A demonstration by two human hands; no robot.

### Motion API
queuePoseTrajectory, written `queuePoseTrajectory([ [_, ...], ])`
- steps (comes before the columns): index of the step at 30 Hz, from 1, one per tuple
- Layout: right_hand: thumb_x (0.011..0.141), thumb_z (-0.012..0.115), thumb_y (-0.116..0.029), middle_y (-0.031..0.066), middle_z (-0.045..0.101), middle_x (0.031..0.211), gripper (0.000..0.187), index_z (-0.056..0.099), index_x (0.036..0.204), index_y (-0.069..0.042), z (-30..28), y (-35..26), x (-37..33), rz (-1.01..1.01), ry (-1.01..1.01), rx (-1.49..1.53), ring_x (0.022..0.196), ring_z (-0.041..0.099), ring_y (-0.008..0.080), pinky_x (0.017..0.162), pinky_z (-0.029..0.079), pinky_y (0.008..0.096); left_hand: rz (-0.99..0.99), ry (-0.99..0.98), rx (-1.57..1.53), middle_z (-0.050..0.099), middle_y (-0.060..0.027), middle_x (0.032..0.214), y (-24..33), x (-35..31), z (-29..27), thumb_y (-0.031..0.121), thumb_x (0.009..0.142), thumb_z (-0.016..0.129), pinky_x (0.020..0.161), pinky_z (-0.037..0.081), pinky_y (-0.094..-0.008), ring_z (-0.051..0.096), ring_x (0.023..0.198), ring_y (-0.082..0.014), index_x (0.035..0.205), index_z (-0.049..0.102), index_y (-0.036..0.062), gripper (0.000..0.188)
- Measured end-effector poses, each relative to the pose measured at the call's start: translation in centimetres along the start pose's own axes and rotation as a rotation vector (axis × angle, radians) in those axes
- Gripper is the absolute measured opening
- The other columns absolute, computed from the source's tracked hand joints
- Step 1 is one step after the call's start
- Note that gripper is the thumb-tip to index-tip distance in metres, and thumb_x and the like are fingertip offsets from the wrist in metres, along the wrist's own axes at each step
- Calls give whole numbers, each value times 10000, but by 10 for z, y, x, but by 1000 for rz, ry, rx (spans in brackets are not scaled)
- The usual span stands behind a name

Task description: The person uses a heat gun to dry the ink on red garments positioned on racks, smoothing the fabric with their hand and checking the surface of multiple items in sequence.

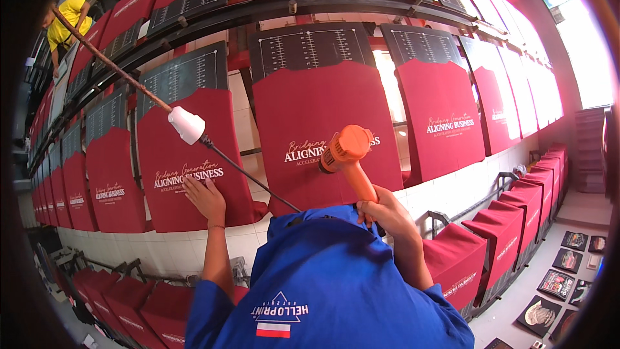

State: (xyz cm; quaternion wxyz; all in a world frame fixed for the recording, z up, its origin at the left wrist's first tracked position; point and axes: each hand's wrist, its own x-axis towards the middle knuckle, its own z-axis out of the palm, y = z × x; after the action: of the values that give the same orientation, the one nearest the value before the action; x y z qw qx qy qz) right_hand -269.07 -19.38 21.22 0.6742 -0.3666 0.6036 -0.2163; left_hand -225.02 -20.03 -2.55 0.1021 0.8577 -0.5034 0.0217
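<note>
My right hand grips the handle of an orange hair dryer. Its ribbed nozzle hangs over the white print of the maroon shirt in front of me and hides part of the lettering. Fingers spread, my left hand lies on the lower print of the neighbouring maroon shirt to the left. Both shirts are stretched over dark boards marked with white scales. Above the left shirt hangs a white plug connector, joining a brown cable to a black cord that runs down toward me.
More maroon shirts on boards line both sides, with a second row beyond a dark metal rail. Shirt-covered boards also stand behind at right. Printed panels lie on the floor. A person in yellow bends at far left.
</note>
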Motion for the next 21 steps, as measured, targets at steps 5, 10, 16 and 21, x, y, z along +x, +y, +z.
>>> queuePoseTrajectory([
  [5,901,605,-148,58,621,769,215,559,1027,20,-2,-2,5,20,-60,-18,687,632,122,600,495,275,-123,7,-21,231,-281,1604,-26,-4,-3,355,1067,371,1220,167,-520,206,1493,-442,1525,243,-96,656],
  [10,912,621,-170,52,634,758,239,556,1061,6,0,-3,2,-38,-71,-62,634,606,110,555,480,266,-153,27,-7,243,-286,1598,-27,-12,-2,358,1069,375,1210,177,-539,216,1487,-453,1522,253,-97,654],
  [16,921,629,-228,54,653,743,289,561,1079,4,-11,-3,1,-52,-134,-139,574,574,93,490,456,270,-66,-18,-52,246,-304,1585,-8,-31,-3,338,1066,389,1194,204,-556,233,1465,-483,1515,269,-94,634],
  [21,932,617,-251,36,641,742,285,569,1075,-9,-18,6,-3,-102,-181,-137,582,571,92,523,466,265,140,-97,-393,465,-307,1431,16,-41,-20,388,1073,369,1147,300,-533,429,1350,-429,1405,442,-96,592],
])
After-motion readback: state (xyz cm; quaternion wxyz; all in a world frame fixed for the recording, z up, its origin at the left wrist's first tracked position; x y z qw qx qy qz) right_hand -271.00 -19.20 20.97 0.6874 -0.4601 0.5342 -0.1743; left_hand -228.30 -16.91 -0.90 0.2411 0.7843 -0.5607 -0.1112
